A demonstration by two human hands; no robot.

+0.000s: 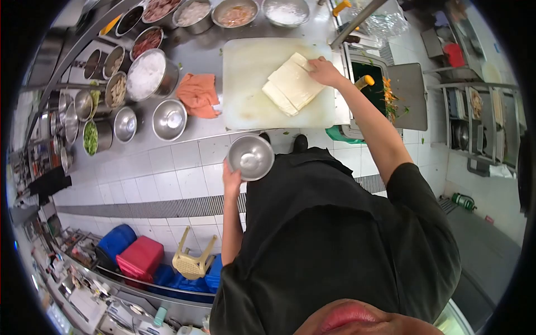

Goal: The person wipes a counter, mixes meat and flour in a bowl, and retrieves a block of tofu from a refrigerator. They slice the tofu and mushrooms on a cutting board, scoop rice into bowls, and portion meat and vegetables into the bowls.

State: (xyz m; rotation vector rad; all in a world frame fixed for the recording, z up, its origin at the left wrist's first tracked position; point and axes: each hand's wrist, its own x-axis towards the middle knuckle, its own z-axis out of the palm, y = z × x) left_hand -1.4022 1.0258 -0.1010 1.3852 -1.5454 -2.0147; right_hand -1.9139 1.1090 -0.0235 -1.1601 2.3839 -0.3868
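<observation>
My left hand (231, 180) is closed on the rim of a round steel bowl (250, 158), held in front of my apron, off the counter. Its inside looks bare and shiny. On the right, my right hand (325, 72) reaches over the white cutting board (243, 72), fingers closed at the upper right edge of a stack of pale, flat, dough-like sheets (290, 86). The sheets lie at an angle, overlapping unevenly. An orange cloth (197, 96) is crumpled left of the board, and another steel bowl (169, 120) stands near the counter's front edge.
A large bowl of white powder or grains (146, 75) stands left, among several bowls of ingredients. More bowls line the back, including one with white powder (286, 12). Right of the board is a bin (371, 92) with scraps on its edge. A beige stool (192, 259) stands behind me.
</observation>
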